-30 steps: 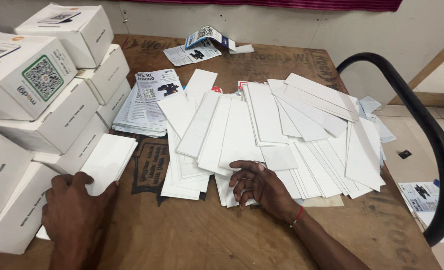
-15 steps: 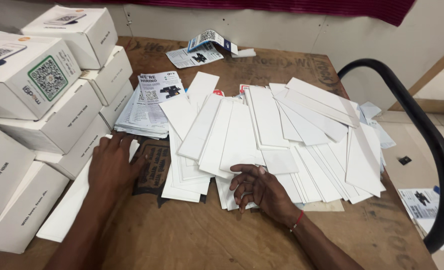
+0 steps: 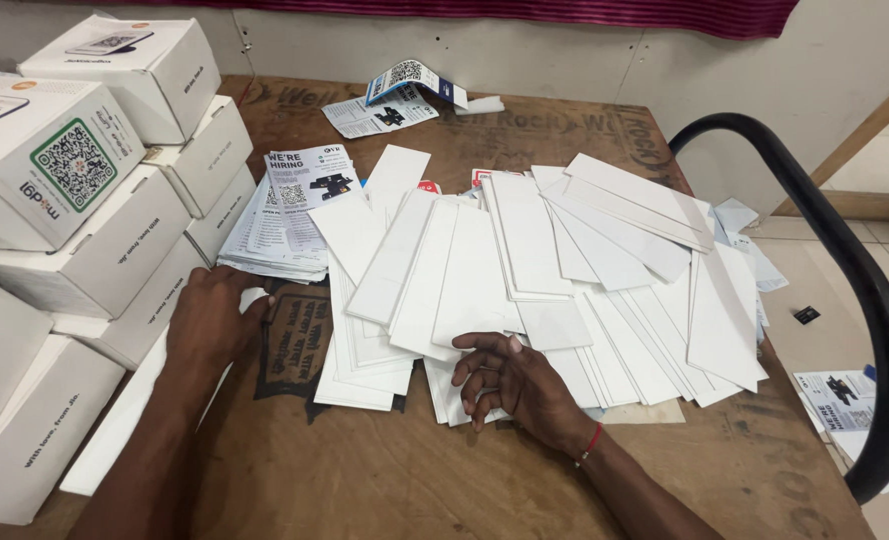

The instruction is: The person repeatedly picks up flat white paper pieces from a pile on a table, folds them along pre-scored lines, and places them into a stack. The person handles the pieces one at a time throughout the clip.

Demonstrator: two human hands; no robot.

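At the left edge of the surface (image 3: 385, 480), stacked white boxes (image 3: 95, 200), some overhanging it. Just right of them, left hand (image 3: 210, 320) flat, palm down, fingers loosely spread, grasping nothing, on a long white strip (image 3: 115, 430) whose long axis slants from the near-left corner up toward the middle. Beyond the fingertips, a stack of printed leaflets (image 3: 285, 215), long axis toward the far edge. Mid-surface, a wide fan of white cards (image 3: 525, 270), mostly pointing away toward the far edge, the right ones tilted and reaching past the right edge. Right hand (image 3: 520, 385) curled loosely on the near edge of the fan, fingertips pressing cards, nothing gripped. Bare wood along the near edge, between the forearms. Far edge: loose leaflets (image 3: 395, 100). Right, a black curved bar (image 3: 845, 260).
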